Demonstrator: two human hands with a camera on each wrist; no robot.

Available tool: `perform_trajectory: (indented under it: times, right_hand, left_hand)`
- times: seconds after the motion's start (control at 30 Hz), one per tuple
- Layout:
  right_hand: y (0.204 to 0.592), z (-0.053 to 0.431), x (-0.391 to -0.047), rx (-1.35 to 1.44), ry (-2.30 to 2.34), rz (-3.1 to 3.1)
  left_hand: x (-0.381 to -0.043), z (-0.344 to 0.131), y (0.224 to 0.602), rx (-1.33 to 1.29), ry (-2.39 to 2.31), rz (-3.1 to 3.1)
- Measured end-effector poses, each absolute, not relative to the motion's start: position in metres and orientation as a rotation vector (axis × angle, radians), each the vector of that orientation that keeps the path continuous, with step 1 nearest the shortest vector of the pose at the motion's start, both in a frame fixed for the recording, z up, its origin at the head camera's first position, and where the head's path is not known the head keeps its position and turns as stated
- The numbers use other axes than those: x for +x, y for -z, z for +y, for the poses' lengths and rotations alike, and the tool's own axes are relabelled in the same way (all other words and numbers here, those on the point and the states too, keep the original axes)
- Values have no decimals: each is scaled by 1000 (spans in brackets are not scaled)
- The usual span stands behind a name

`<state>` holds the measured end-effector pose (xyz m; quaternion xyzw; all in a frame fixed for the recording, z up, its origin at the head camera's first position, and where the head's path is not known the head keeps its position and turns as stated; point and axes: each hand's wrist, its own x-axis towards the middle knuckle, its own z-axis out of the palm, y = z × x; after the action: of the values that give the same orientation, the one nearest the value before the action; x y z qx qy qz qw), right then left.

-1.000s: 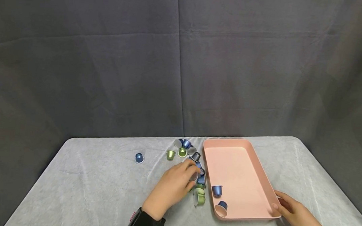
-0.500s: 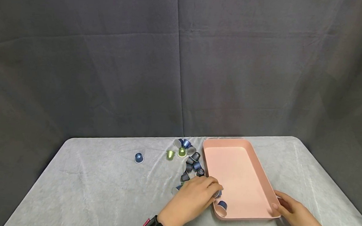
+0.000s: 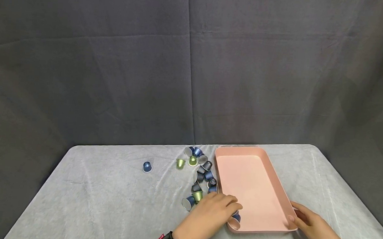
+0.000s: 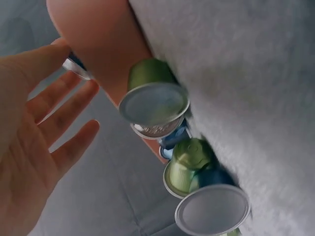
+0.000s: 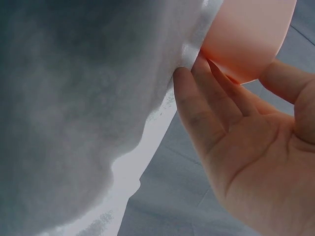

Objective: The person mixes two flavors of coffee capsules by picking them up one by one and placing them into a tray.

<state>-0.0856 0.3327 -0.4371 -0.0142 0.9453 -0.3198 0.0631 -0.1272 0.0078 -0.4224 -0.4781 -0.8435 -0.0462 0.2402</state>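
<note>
My left hand (image 3: 209,214) is over the near left corner of the pink tray (image 3: 256,186). Between its thumb and index finger, the left wrist view shows a dark blue coffee capsule (image 4: 74,66) with a silver rim; the other fingers are spread. Another blue capsule (image 3: 236,217) lies in that corner, partly hidden by the hand. My right hand (image 3: 313,224) grips the tray's near right corner, thumb on the rim and fingers along the outer wall. Beside the left hand on the table are a green capsule (image 3: 197,195) and a blue capsule (image 3: 188,202).
Several blue, dark and green capsules (image 3: 199,177) lie along the tray's left side. A lone blue capsule (image 3: 147,166) stands farther left, and a green one (image 3: 180,164) sits near the back. Grey cloth covers the table (image 3: 104,194); a dark curtain (image 3: 132,77) hangs behind.
My left hand has moved right and toward me, from the capsule row to over the tray's corner. Capsules it covered on the table now show. The right hand and tray have stayed put.
</note>
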Motion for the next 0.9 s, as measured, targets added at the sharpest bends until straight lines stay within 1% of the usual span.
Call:
perform_trajectory:
  times: [0.3, 0.9]
  right_hand:
    - [436, 333, -87, -31, 943, 2840]
    - [435, 332, -85, -45, 957, 2855]
  left_hand:
    - [-126, 11, 428, -1273, 56, -2308]
    - [-125, 11, 422, -1255, 63, -2316]
